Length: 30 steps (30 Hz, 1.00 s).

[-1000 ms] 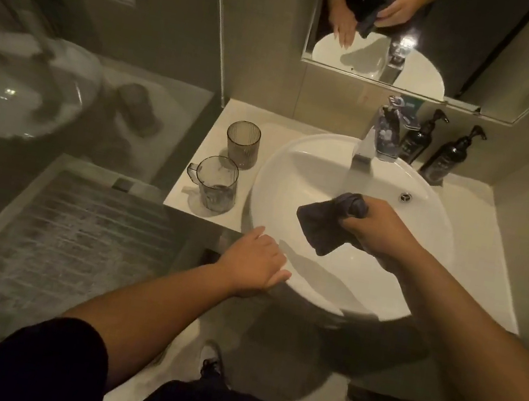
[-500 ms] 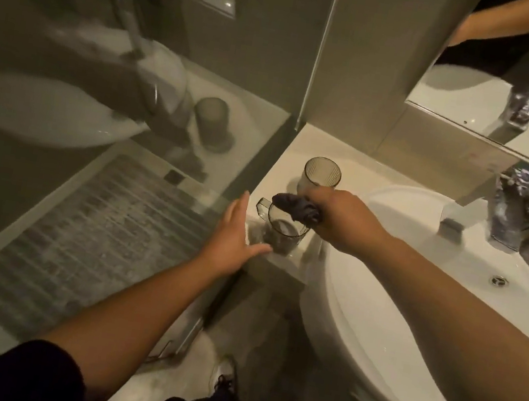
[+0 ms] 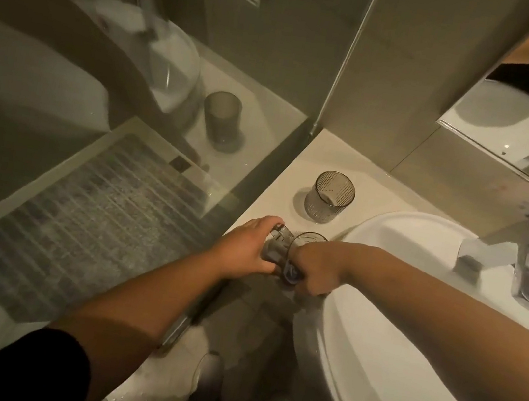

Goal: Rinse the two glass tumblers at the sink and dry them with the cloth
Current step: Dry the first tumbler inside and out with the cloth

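Glass, smoke-tinted: the handled tumbler (image 3: pixel 297 245) stands on the counter (image 3: pixel 298 178) at the near corner, just beside the basin (image 3: pixel 400 232), with the left hand (image 3: pixel 245 249) curled round its handle side and the right hand (image 3: pixel 313 267) clenched on the dark cloth (image 3: pixel 291 274) against its near wall. The ribbed tumbler (image 3: pixel 329 196) stands upright farther back, untouched. The step in hand appears to be drying the handled tumbler. To do it well, the left hand should steady the glass firmly while the cloth is worked round the outer wall, then pushed inside to the base; turning the glass, not the cloth, would likely give even coverage. Wet glass near the counter edge may slip, so lifting it clear seems wise.
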### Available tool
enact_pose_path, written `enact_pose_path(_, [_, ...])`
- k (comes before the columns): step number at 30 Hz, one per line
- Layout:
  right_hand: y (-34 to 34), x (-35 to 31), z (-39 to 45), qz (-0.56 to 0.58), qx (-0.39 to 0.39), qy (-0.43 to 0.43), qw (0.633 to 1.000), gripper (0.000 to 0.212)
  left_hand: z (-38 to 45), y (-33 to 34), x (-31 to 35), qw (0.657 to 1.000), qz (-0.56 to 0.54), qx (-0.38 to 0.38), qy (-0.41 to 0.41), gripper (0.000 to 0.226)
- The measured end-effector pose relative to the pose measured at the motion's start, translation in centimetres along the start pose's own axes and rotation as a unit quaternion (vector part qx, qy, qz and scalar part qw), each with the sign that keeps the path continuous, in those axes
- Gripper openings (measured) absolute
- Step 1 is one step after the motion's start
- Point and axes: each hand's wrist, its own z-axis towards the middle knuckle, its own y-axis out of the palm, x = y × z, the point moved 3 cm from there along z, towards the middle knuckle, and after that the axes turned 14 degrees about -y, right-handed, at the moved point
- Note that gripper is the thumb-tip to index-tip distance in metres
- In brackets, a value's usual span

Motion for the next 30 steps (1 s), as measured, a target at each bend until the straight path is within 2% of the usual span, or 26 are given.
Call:
enact_pose_path(4, [0.6, 0.4, 0.4, -0.056, -0.016, -0.009, 0.998, 0.045, 0.3, 0.1, -0.4, 1.0, 0.006, 0.003, -0.002, 0.078])
enact_pose_path(8, [0.6, 1.1, 0.9, -0.143, 0.015, 0.0, 0.99, 0.04, 0.9, 0.0, -0.4, 0.999, -0.035, -0.011, -0.024, 0.076])
enact_pose_path(11, [1.0, 2.0, 0.6, -0.126, 0.09, 0.0, 0.988, 0.027, 1.1, -1.1, 0.1, 0.998, -0.044, -0.038, -0.012, 0.069])
enact_pose_path(13, [1.2, 2.1, -0.7, -0.102, 0.148, -0.009, 0.984, 0.021, 0.6, -2.1, 0.2, 0.989, -0.112, -0.088, -0.031, 0.065])
enact_pose_path(15, [1.1, 1.2, -2.7, -0.07, 0.206, -0.042, 0.975, 0.021, -0.6, -3.3, 0.8, 0.945, -0.287, -0.119, -0.103, 0.057])
enact_pose_path(17, [0.3, -0.6, -5.2, -0.054, 0.258, -0.079, 0.961, 0.02, -1.4, -3.7, 2.2, 0.852, -0.466, -0.149, -0.186, 0.047])
enact_pose_path(18, [-0.2, -1.6, -6.5, -0.065, 0.283, -0.103, 0.951, 0.021, -1.7, -3.6, 3.2, 0.807, -0.52, -0.181, -0.212, 0.05])
enact_pose_path(20, [-1.1, -3.7, -8.8, -0.105, 0.308, -0.137, 0.936, 0.028, -2.5, -3.8, 6.0, 0.756, -0.562, -0.25, -0.225, 0.07])
enact_pose_path(22, [-1.7, -4.8, -10.5, -0.167, 0.319, -0.134, 0.923, 0.036, -3.6, -4.6, 9.1, 0.733, -0.581, -0.276, -0.223, 0.077])
enact_pose_path(24, [-2.3, -5.5, -12.1, -0.22, 0.329, -0.106, 0.912, 0.045, -4.5, -5.9, 11.5, 0.747, -0.581, -0.253, -0.201, 0.068])
enact_pose_path(26, [-2.5, -6.1, -13.6, -0.239, 0.351, -0.087, 0.901, 0.052, -5.3, -7.1, 13.3, 0.778, -0.562, -0.235, -0.155, 0.055])
enact_pose_path(28, [-2.4, -6.9, -14.9, -0.196, 0.37, -0.079, 0.905, 0.056, -5.8, -7.6, 14.8, 0.802, -0.543, -0.219, -0.118, 0.039])
enact_pose_path(30, [-2.3, -7.6, -16.1, -0.097, 0.386, -0.09, 0.913, 0.056, -6.2, -7.6, 16.0, 0.822, -0.527, -0.193, -0.097, 0.034])
